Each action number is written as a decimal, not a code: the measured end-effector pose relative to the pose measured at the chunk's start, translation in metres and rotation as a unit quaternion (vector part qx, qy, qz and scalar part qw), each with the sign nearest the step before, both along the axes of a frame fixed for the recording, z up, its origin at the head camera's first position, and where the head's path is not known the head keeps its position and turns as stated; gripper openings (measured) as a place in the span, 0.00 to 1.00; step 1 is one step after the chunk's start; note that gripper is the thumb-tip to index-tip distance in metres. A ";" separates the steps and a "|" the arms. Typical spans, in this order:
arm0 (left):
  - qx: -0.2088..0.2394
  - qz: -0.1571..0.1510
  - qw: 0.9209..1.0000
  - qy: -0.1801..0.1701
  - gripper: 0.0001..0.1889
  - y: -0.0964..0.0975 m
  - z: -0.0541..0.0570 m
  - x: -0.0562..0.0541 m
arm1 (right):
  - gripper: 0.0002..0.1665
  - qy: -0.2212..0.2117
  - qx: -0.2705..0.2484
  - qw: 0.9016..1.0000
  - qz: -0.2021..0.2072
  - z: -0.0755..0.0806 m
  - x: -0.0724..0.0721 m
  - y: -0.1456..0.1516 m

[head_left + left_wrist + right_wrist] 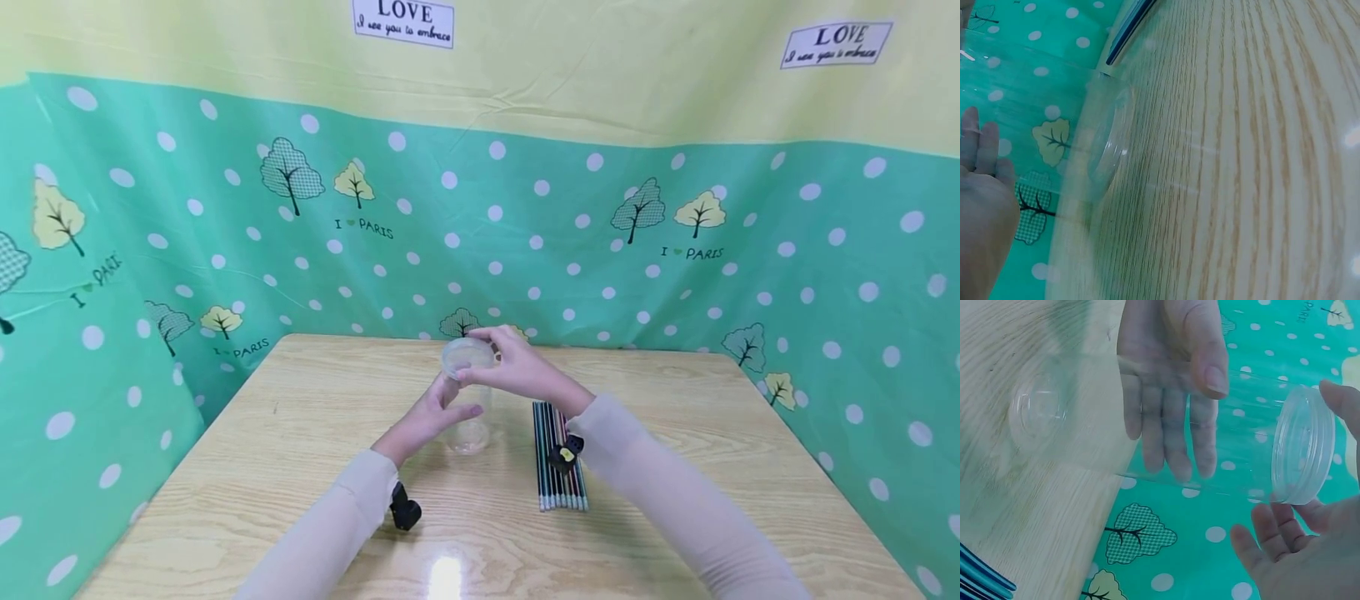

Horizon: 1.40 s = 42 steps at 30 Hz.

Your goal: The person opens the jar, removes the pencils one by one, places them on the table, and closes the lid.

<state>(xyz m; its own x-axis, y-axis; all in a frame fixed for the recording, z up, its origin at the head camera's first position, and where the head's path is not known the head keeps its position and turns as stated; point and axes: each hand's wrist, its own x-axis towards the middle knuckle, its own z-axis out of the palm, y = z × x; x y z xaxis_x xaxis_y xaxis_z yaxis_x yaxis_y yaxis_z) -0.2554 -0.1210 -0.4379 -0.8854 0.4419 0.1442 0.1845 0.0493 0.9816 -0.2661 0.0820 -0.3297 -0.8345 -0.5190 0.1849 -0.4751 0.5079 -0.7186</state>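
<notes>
A tall, clear plastic jar [468,429] stands upright on the table, its round translucent lid [1304,447] on top. My left hand [431,417] holds the jar's side, with the thumb on the near side; its fingers [1175,434] show through the clear wall. Over the top, my right hand [517,367] grips the lid by its rim between thumb and fingers. Nothing is visible inside the jar. In the left wrist view, only part of the left hand [988,206] shows beside the jar wall.
A row of dark pencils [551,467] with pale ends lies right of the jar, partly under the right wrist. The wooden table [300,442] meets a green dotted curtain [420,250] at the back and sides. Each wrist carries a small black camera [405,508].
</notes>
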 end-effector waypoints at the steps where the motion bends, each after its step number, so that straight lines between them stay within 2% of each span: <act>1: -0.001 0.002 1.000 -0.002 0.45 0.000 0.000 0.000 | 0.49 -0.001 0.000 1.000 0.001 0.001 0.000 0.000; 5: -0.001 0.002 1.000 -0.004 0.46 -0.001 0.000 0.000 | 0.48 -0.034 -0.004 0.999 0.022 0.000 0.000 0.001; 9: 0.004 -0.002 1.000 0.001 0.48 -0.001 -0.002 -0.002 | 0.43 -0.077 -0.014 0.995 0.068 -0.003 -0.003 0.005; 14: 0.000 0.005 1.000 -0.006 0.47 -0.001 -0.002 -0.002 | 0.41 -0.086 -0.022 0.990 0.106 -0.005 -0.007 0.009; 31: 0.005 0.000 1.000 -0.002 0.46 0.000 -0.001 -0.001 | 0.42 -0.103 -0.044 0.988 0.106 -0.007 -0.010 0.011; 36: 0.005 0.002 1.000 0.000 0.46 0.000 -0.003 -0.002 | 0.44 -0.092 -0.041 0.990 0.095 -0.007 -0.008 0.011; 42: 0.002 0.004 1.000 0.000 0.48 0.000 -0.005 -0.003 | 0.49 -0.049 -0.024 0.996 0.076 -0.009 -0.001 0.013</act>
